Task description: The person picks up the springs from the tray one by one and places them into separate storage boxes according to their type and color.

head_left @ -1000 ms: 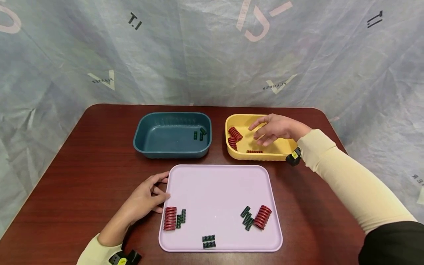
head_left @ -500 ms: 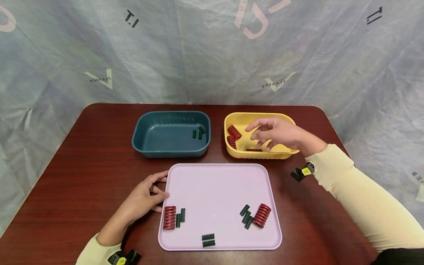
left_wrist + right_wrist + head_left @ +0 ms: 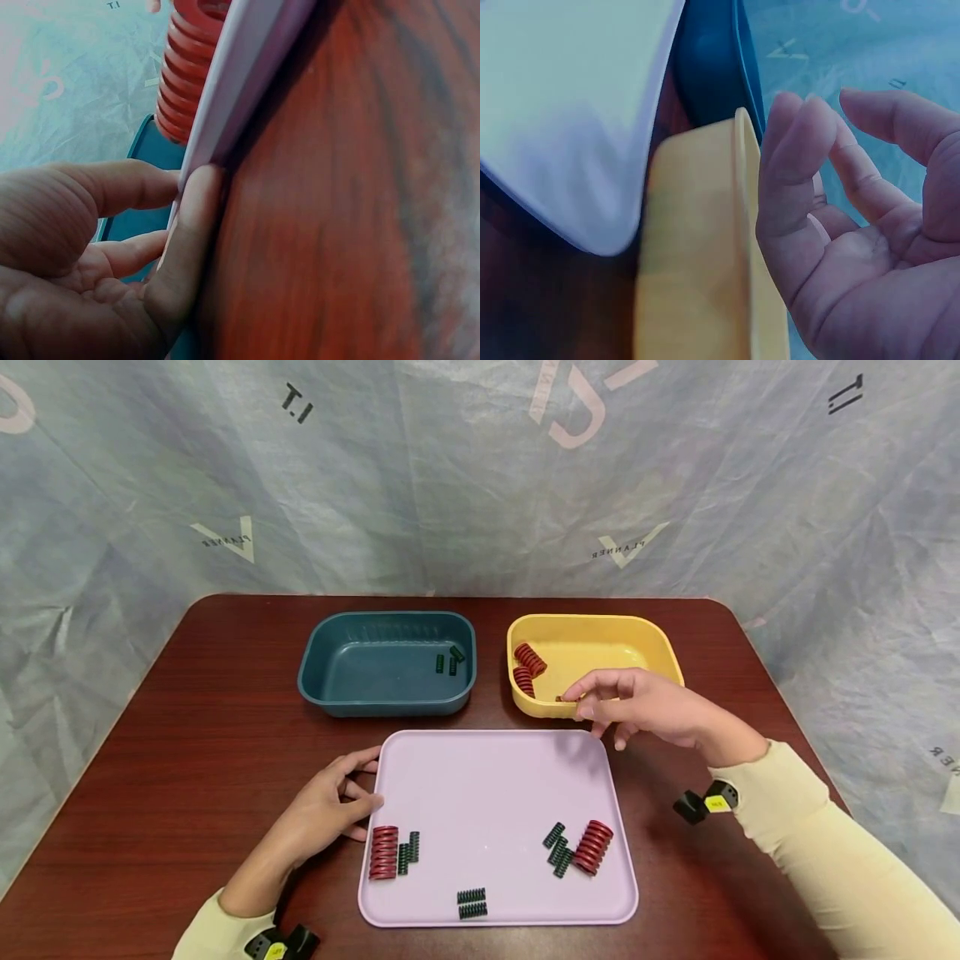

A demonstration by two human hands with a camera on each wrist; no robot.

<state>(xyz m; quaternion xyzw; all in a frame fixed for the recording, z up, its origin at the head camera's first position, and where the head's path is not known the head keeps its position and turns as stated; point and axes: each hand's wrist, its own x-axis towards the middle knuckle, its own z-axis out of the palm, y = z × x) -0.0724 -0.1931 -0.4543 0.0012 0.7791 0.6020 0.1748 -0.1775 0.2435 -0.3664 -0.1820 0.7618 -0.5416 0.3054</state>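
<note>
My left hand (image 3: 324,814) holds the left rim of the lilac tray (image 3: 487,785); in the left wrist view, its fingers and thumb pinch the tray's edge. My right hand (image 3: 645,708) hangs over the front rim of the yellow bin (image 3: 600,628), fingers loosely bent and holding nothing. On the tray lie a large red spring (image 3: 384,852) by the left edge and another red spring (image 3: 593,847) at the right. Small dark green springs (image 3: 560,850) lie beside both, and a pair of green springs (image 3: 472,903) lies near the front edge.
Inside the yellow bin are large red springs (image 3: 530,659) and a thin red one, mostly hidden by its wall and my hand. The dark blue bin (image 3: 386,706), left of it, contains small green springs (image 3: 453,666). A grey sheet (image 3: 420,485) hangs behind the table.
My right hand has drawn back from inside the yellow bin to above its front rim, towards me. My left hand stays at the tray's edge, and the springs lie as before.
</note>
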